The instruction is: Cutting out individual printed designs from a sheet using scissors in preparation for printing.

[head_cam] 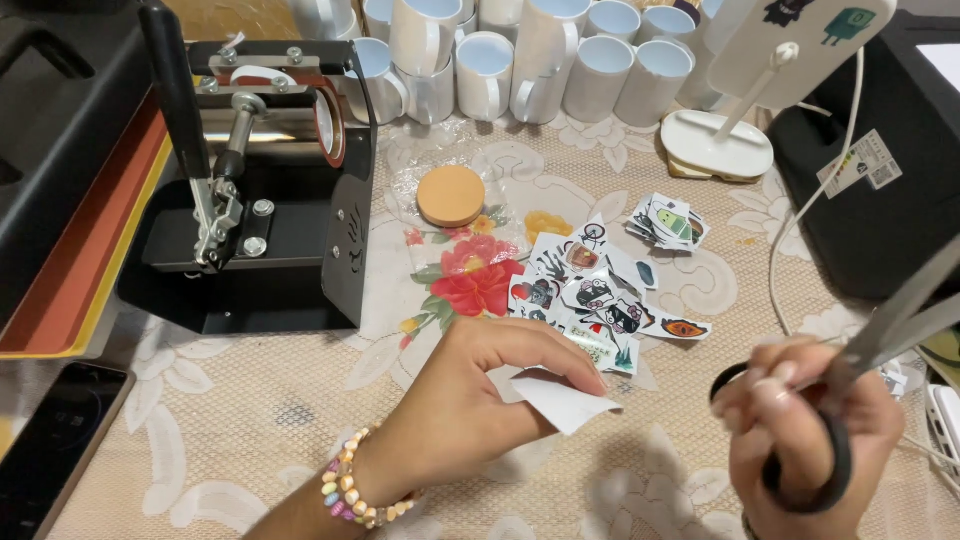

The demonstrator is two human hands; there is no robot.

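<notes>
My left hand (470,395) pinches a small white paper scrap (562,402) between thumb and fingers, low over the table. On that wrist sits a bead bracelet (355,492). My right hand (810,425) grips black-handled scissors (880,335), blades pointing up and right, blurred by motion. Just beyond both hands lies a scatter of small cut-out stickers (600,295) on the lace tablecloth (230,410). A second small pile of stickers (668,222) lies farther right.
A black mug heat press (270,190) with a lever stands at left. Several white mugs (500,60) line the back edge. A round cork lid (451,195) rests on a clear bag. A white stand (718,145), a cable and a black machine (880,180) sit right.
</notes>
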